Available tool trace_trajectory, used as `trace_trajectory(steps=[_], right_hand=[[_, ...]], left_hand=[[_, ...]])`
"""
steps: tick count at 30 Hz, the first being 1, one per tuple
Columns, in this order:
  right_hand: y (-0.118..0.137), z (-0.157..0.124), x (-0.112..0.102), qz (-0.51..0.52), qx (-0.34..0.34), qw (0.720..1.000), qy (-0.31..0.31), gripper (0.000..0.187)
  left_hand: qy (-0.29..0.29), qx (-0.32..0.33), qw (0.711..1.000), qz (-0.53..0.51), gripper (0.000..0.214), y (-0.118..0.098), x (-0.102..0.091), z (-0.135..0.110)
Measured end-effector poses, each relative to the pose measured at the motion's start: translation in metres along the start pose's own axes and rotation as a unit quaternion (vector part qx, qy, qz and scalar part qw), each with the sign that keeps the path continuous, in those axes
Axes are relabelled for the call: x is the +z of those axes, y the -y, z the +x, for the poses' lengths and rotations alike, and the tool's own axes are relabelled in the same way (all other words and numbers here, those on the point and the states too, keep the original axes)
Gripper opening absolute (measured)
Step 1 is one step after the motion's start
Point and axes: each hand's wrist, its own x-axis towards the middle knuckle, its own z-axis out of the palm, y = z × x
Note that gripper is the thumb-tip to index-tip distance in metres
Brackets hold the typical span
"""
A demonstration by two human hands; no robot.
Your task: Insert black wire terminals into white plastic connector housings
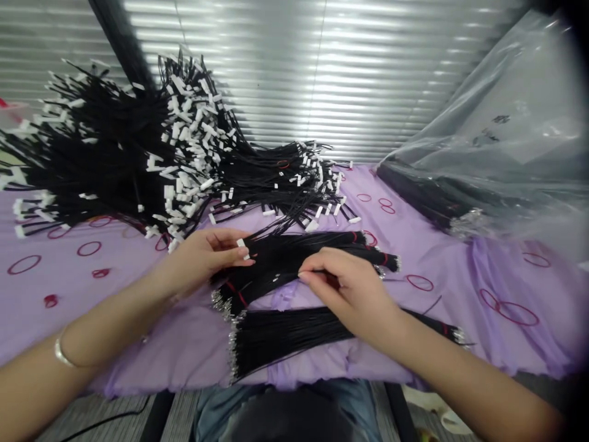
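My left hand (pixel 202 255) pinches a small white connector (pixel 242 245) between thumb and fingers, held over the purple cloth (pixel 115 288). My right hand (pixel 354 288) is closed in a pinch on a thin black wire (pixel 285 276) that runs toward the left hand. Both hands hover over bundles of black wires with bare metal ends (pixel 285 334), tied with red bands, lying near the front edge. A big heap of finished black wires with white connectors (pixel 151 153) lies at the back left.
A clear plastic bag holding more black wire bundles (pixel 483 166) sits at the back right. Red rubber bands (pixel 88 248) are scattered over the cloth. Closed window blinds (pixel 322 67) run behind the table. My lap shows below the table edge.
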Motion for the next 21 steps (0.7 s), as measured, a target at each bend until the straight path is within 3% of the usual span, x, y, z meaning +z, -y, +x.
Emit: trace_trajectory(steps=[4, 6, 8, 11, 13, 15, 16, 18, 21], right_hand=[[0.019, 0.013, -0.010, 0.025, 0.028, 0.999, -0.020, 0.010], [0.022, 0.022, -0.005, 0.072, 0.026, 0.997, -0.033, 0.012], [0.020, 0.029, 0.007, 0.160, 0.041, 0.986, -0.024, 0.014], [0.012, 0.034, 0.027, 0.303, 0.119, 0.942, 0.084, 0.016], [0.006, 0.034, 0.036, 0.343, 0.148, 0.914, 0.159, 0.016], [0.000, 0.032, 0.041, 0.329, 0.134, 0.920, 0.165, 0.018], [-0.002, 0.031, 0.042, 0.311, 0.122, 0.931, 0.146, 0.018], [-0.007, 0.030, 0.043, 0.267, 0.109, 0.953, 0.089, 0.019], [-0.011, 0.030, 0.044, 0.212, 0.110, 0.971, 0.020, 0.014]], left_hand=[[0.021, 0.167, 0.981, 0.096, 0.020, 0.004, -0.008, -0.013], [0.043, 0.248, 0.957, 0.144, 0.022, 0.006, -0.014, -0.018], [0.030, 0.286, 0.941, 0.179, 0.023, 0.006, -0.020, -0.022], [-0.047, 0.350, 0.908, 0.227, 0.015, 0.006, -0.023, -0.026], [-0.081, 0.402, 0.879, 0.242, 0.017, 0.006, -0.022, -0.027], [-0.100, 0.462, 0.847, 0.243, 0.026, 0.006, -0.017, -0.026], [-0.104, 0.462, 0.853, 0.219, 0.029, 0.006, -0.013, -0.025], [-0.101, 0.394, 0.904, 0.131, 0.037, 0.005, -0.005, -0.021], [-0.027, 0.175, 0.983, -0.046, 0.050, 0.001, 0.005, -0.017]])
